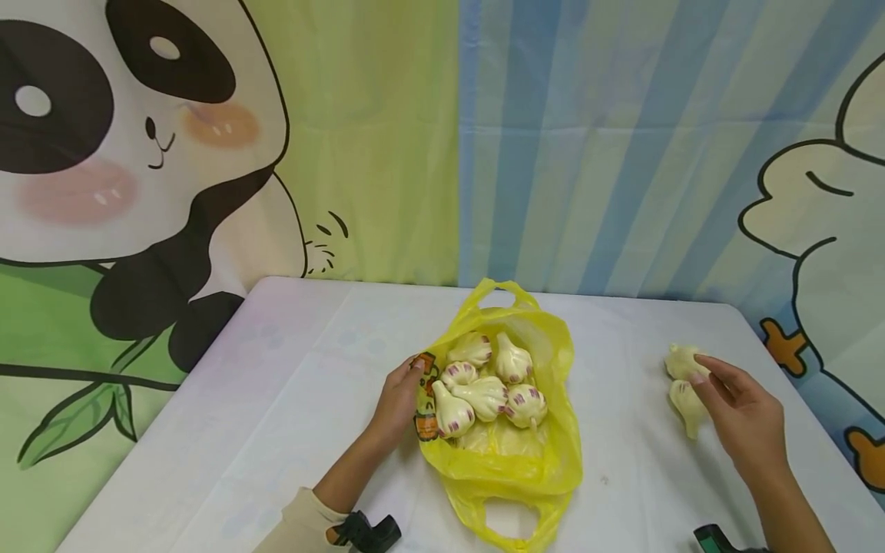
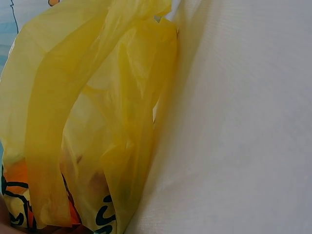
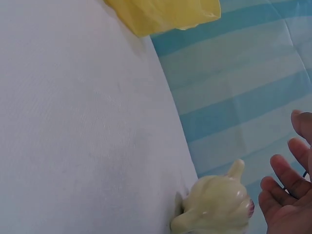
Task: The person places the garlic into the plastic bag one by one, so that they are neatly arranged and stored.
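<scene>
A yellow plastic bag [image 1: 515, 453] lies open in the middle of the white table [image 1: 290, 399], with several cream garlic bulbs [image 1: 487, 384] inside. My left hand [image 1: 401, 399] holds the bag's left edge, fingers curled on the plastic; the left wrist view shows the bag [image 2: 97, 122] up close. Two more garlic bulbs [image 1: 684, 384] lie on the table at the right. My right hand [image 1: 736, 407] hovers open just over them, fingers spread, gripping nothing. In the right wrist view a garlic bulb [image 3: 214, 207] sits beside my open fingers [image 3: 282, 195].
A cartoon curtain [image 1: 442, 138] with a panda and blue stripes hangs behind the table. The table's right edge [image 1: 816, 407] runs close to the loose bulbs. Bare tablecloth lies left of the bag and between bag and bulbs.
</scene>
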Demonstrator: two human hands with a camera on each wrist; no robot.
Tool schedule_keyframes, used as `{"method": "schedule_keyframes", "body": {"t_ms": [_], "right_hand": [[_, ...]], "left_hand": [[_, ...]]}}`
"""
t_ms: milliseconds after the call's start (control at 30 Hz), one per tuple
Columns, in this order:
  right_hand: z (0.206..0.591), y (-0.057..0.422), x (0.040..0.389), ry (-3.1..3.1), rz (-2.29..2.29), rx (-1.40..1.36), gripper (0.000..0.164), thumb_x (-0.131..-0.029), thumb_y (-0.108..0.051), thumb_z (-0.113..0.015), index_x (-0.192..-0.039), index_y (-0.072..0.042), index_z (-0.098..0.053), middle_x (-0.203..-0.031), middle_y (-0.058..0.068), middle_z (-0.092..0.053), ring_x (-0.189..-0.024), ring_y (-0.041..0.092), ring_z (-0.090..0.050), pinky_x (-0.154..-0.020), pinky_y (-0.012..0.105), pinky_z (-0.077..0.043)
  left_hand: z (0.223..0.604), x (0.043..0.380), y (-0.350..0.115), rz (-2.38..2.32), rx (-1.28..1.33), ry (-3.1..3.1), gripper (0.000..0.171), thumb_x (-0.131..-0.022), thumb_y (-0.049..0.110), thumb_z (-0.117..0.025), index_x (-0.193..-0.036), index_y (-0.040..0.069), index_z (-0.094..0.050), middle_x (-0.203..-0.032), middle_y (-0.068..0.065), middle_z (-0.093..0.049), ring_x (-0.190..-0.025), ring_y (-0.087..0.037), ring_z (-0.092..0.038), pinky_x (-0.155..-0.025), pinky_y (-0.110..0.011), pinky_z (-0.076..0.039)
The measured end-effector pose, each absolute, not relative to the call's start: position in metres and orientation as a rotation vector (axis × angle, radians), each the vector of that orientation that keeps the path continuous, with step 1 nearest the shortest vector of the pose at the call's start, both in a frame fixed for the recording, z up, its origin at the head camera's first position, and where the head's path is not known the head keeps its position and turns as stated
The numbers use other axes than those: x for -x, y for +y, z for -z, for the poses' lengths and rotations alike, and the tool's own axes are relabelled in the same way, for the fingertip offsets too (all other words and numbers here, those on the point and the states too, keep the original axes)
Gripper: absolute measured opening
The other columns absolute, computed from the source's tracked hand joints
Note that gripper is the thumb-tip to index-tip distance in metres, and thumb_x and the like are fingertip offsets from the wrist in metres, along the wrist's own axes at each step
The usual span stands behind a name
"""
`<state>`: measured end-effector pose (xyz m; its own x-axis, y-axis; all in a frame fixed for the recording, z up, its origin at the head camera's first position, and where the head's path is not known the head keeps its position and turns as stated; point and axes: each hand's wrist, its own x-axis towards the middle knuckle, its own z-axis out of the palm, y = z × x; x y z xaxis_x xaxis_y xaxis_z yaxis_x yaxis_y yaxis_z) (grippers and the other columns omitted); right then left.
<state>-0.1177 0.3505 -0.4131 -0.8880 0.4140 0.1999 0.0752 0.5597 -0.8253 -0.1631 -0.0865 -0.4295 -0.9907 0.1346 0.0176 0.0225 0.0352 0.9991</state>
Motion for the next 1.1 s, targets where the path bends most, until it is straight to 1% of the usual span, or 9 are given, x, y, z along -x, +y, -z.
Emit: {"method": "schedule_keyframes", "body": {"t_ms": [367,433,533,600,733,800,867,967,1100], "right_hand": [[0.434,0.366,0.114,-2.519,-1.238,0.615,0.062,-0.095,-0.046,-0.059,-0.144,-0.009,-0.047,-0.149,0.012,-0.041,-0.139,0.025,-0.034,-0.093,0.007,-0.034],[0.436,0.368,0.115,-2.536,-1.255,0.613,0.066,-0.095,-0.046,-0.059,-0.146,-0.007,-0.044,-0.152,0.014,-0.036,-0.14,0.029,-0.03,-0.103,0.017,-0.032],[0.438,0.369,0.116,-2.569,-1.268,0.597,0.071,-0.095,-0.045,-0.06,-0.148,-0.004,-0.037,-0.154,0.02,-0.028,-0.141,0.037,-0.024,-0.111,0.041,-0.025],[0.439,0.371,0.116,-2.587,-1.257,0.57,0.074,-0.094,-0.042,-0.062,-0.148,-0.001,-0.034,-0.155,0.023,-0.025,-0.14,0.042,-0.022,-0.109,0.055,-0.022],[0.444,0.376,0.117,-2.638,-1.179,0.438,0.073,-0.094,-0.035,-0.066,-0.146,0.004,-0.034,-0.151,0.029,-0.026,-0.135,0.05,-0.025,-0.103,0.065,-0.026],[0.446,0.378,0.117,-2.653,-1.125,0.347,0.069,-0.093,-0.03,-0.068,-0.145,0.004,-0.037,-0.148,0.03,-0.029,-0.131,0.05,-0.03,-0.105,0.052,-0.035],[0.448,0.379,0.117,-2.657,-1.075,0.273,0.066,-0.092,-0.026,-0.069,-0.143,0.004,-0.039,-0.146,0.03,-0.033,-0.128,0.05,-0.034,-0.099,0.031,-0.04],[0.449,0.38,0.117,-2.666,-1.022,0.256,0.063,-0.092,-0.025,-0.069,-0.142,0.002,-0.042,-0.143,0.03,-0.036,-0.124,0.049,-0.038,-0.095,0.028,-0.042],[0.45,0.379,0.117,-2.693,-1.022,0.341,0.064,-0.094,-0.031,-0.067,-0.143,0.0,-0.042,-0.143,0.033,-0.037,-0.121,0.052,-0.041,-0.091,0.063,-0.039]], "left_hand": [[0.429,0.163,-0.086,-2.108,-0.179,2.216,0.044,-0.108,0.027,-0.032,-0.133,-0.003,-0.052,-0.12,-0.016,-0.06,-0.111,-0.027,-0.055,-0.096,-0.041,-0.043],[0.429,0.163,-0.087,-2.106,-0.181,2.217,0.043,-0.108,0.026,-0.031,-0.133,-0.003,-0.052,-0.118,-0.016,-0.06,-0.108,-0.027,-0.056,-0.094,-0.04,-0.044],[0.43,0.163,-0.087,-2.11,-0.188,2.212,0.043,-0.108,0.024,-0.03,-0.133,-0.004,-0.051,-0.117,-0.017,-0.061,-0.106,-0.027,-0.057,-0.091,-0.038,-0.045],[0.43,0.163,-0.087,-2.114,-0.19,2.203,0.043,-0.108,0.024,-0.029,-0.134,-0.004,-0.051,-0.116,-0.018,-0.06,-0.105,-0.027,-0.057,-0.09,-0.038,-0.046],[0.429,0.164,-0.086,-2.114,-0.177,2.2,0.043,-0.108,0.025,-0.031,-0.135,-0.002,-0.051,-0.117,-0.017,-0.061,-0.105,-0.027,-0.058,-0.09,-0.036,-0.046],[0.429,0.164,-0.087,-2.113,-0.174,2.204,0.043,-0.108,0.026,-0.031,-0.135,-0.002,-0.051,-0.116,-0.017,-0.061,-0.104,-0.026,-0.058,-0.09,-0.036,-0.046],[0.429,0.164,-0.087,-2.112,-0.174,2.208,0.043,-0.108,0.026,-0.032,-0.134,-0.002,-0.052,-0.116,-0.017,-0.061,-0.104,-0.026,-0.058,-0.09,-0.035,-0.046],[0.43,0.163,-0.087,-2.11,-0.186,2.214,0.043,-0.108,0.025,-0.032,-0.134,-0.002,-0.052,-0.117,-0.016,-0.06,-0.106,-0.026,-0.057,-0.091,-0.035,-0.046],[0.43,0.164,-0.087,-2.098,-0.18,2.226,0.042,-0.108,0.026,-0.031,-0.132,-0.001,-0.053,-0.114,-0.016,-0.061,-0.103,-0.024,-0.058,-0.088,-0.033,-0.047]]}}
